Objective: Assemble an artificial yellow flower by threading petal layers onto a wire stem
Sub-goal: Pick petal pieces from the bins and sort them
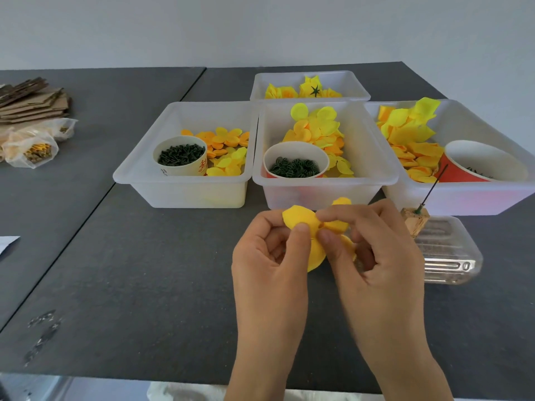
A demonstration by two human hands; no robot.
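Both grips pinch one yellow petal layer (314, 230) above the desk (144, 270): left hand (269, 253) by thumb and fingers, right hand (373, 244) likewise; red print on a paper cup (181, 156) is unreadable

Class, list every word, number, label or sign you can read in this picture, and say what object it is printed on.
Nothing here reads clearly enough to quote.
Paper cup in the left bin: red printed characters on its side, too blurred and partly hidden to read.
Clear plastic tray: embossed marks on its end, not legible.
Other cups, bins and petals: no print visible.
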